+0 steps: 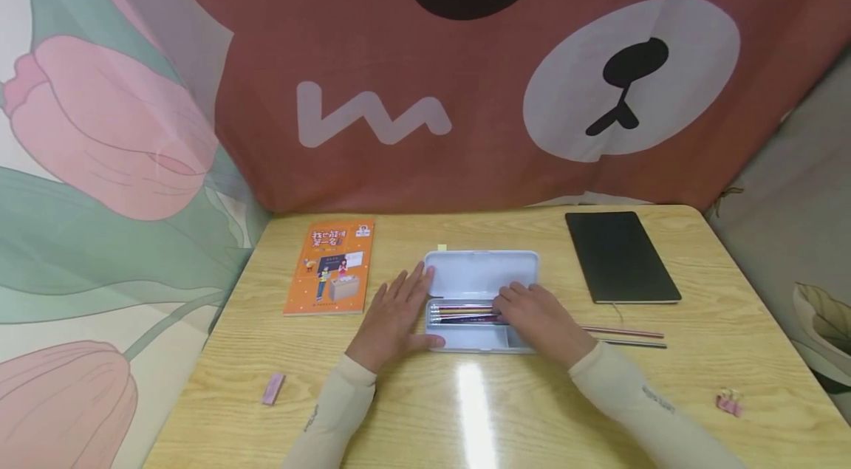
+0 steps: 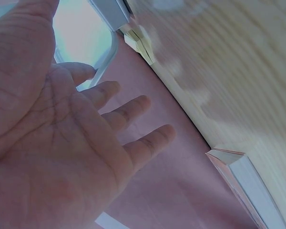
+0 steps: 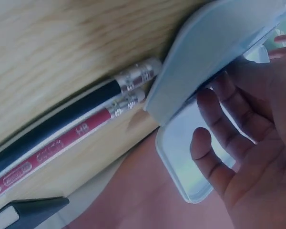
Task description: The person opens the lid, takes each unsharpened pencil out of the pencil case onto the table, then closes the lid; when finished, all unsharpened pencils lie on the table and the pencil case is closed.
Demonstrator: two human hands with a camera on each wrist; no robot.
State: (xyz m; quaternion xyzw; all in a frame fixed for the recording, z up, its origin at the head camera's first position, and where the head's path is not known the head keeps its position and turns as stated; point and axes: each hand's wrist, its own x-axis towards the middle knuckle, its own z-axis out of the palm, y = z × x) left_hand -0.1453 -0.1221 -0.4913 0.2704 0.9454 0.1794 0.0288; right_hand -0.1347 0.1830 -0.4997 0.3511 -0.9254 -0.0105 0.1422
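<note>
A white pencil case point(image 1: 473, 338) lies with its lid point(image 1: 482, 273) raised at the back of it. Several pencils point(image 1: 459, 311) lie side by side in its rear compartment. My left hand point(image 1: 395, 317) is at the case's left end, fingers extended along the lid and thumb at the front part. In the left wrist view its fingers point(image 2: 138, 107) are spread and nearly straight. My right hand point(image 1: 541, 317) reaches into the right end with bent fingers, pinching a dark pencil point(image 1: 465, 320). Its fingertips and that pencil's end are mostly hidden.
Right of the case lie a red pencil point(image 1: 641, 333) and a dark pencil point(image 1: 638, 343). Behind them is a black notebook point(image 1: 621, 258). An orange book point(image 1: 329, 269) lies at left, a pink eraser point(image 1: 272, 388) nearer, pink binder clips point(image 1: 729, 402) at right. Yellow sticky notes point(image 1: 442, 247) sit behind the lid.
</note>
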